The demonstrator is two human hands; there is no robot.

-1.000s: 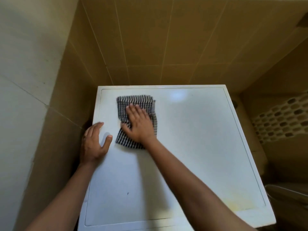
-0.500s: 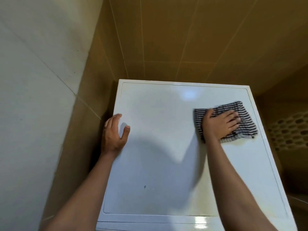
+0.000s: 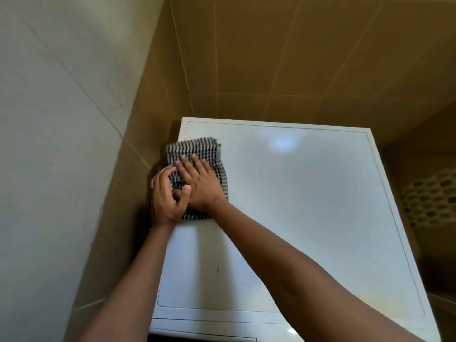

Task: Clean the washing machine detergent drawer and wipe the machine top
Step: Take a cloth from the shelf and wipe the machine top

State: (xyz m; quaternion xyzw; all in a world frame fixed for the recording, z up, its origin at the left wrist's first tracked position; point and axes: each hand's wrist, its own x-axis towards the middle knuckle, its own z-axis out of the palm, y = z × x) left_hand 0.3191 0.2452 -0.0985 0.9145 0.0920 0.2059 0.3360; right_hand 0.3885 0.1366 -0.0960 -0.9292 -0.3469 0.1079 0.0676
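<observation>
Wiping of the machine top [image 3: 308, 206] was the step in hand. The right hand [image 3: 201, 185] lay flat, fingers spread, pressing the striped cloth [image 3: 195, 150] onto the far left part of the white panel, with the cloth's left border hanging just past the edge. The left hand [image 3: 164, 197] sat at that same edge, fingers curled against the cloth's side; whether it pinched the cloth or only braced on the rim could not be told. The detergent drawer was out of view.

The next move probably called for a firm sweep rightward or back toward the front, keeping the palm flat so the cloth did not bunch. A small dark speck [image 3: 217, 270] near the front left likely wanted a pass.

Room lay to the right and front, where the panel ran broad. The tiled side wall [image 3: 74, 144] stood close beside the left edge, leaving a dark gap where the cloth could slip down; the back wall [image 3: 271, 70] rose just behind. Past the right edge stood a perforated basket [image 3: 429, 198].
</observation>
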